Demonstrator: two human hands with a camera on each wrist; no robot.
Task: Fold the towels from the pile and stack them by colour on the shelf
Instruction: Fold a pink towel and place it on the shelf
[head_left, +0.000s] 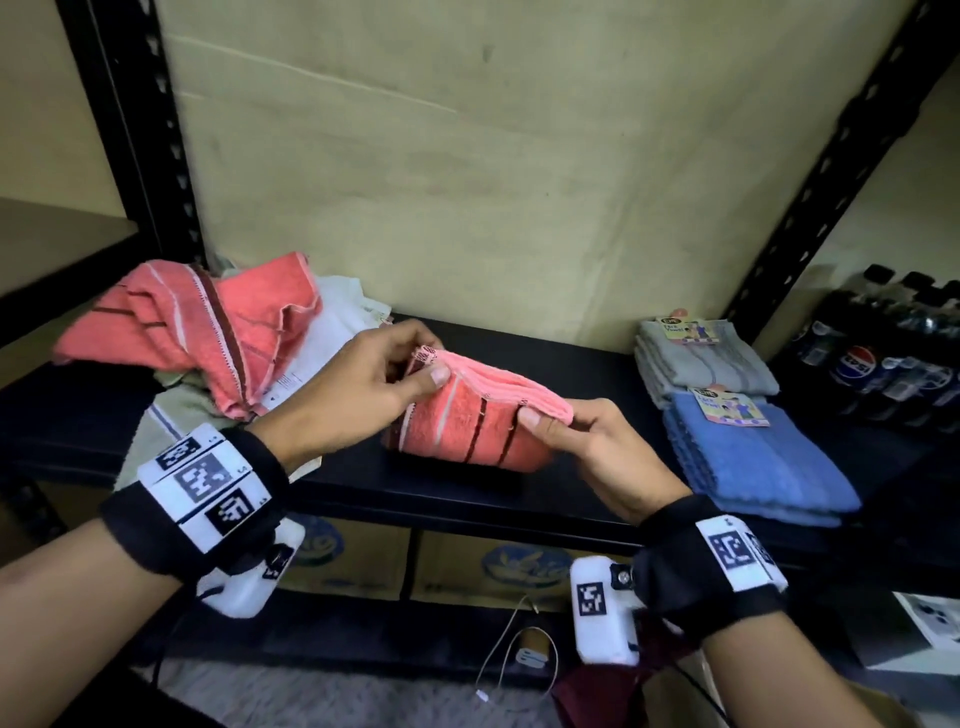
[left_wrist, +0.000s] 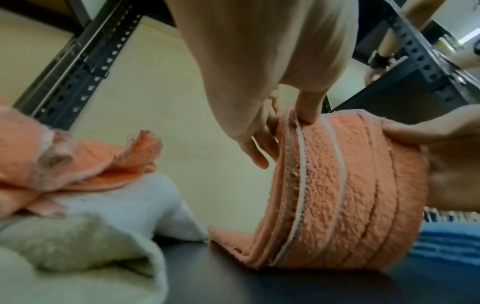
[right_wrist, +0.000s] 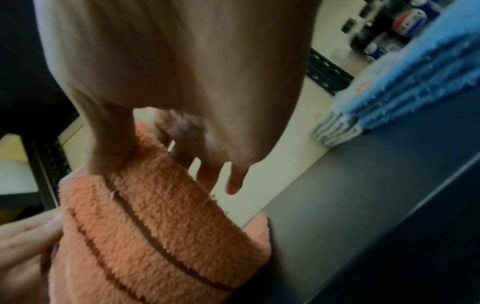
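Both of my hands are on one folded pink towel (head_left: 470, 423) at the middle of the black shelf (head_left: 587, 364). My left hand (head_left: 363, 382) pinches its upper left corner, thumb on the near face and fingers curled behind the folded edge; that grip is narrow and holds the cloth. My right hand (head_left: 587, 447) pinches the upper right corner the same way, thumb on the front, fingers tucked behind. The towel stands with its lower edge resting on the shelf and its top edge lifted between my two grips, its dark and pale stripes running down the near face. From the left wrist view, the layered edges of the fold show at the left side, touching the shelf.

To my left lies the unfolded pile (head_left: 202, 338): a crumpled pink striped towel on top, white and pale green cloth beneath it, close beside my left wrist. To my right, well apart from the towel I hold, sit two folded stacks: grey towels (head_left: 701, 364) at the back and blue towels (head_left: 753, 457) in front, each with a paper label on top. Dark soda bottles (head_left: 883, 353) stand past the shelf post on the far right. Cardboard boxes (head_left: 467, 566) sit under the shelf.
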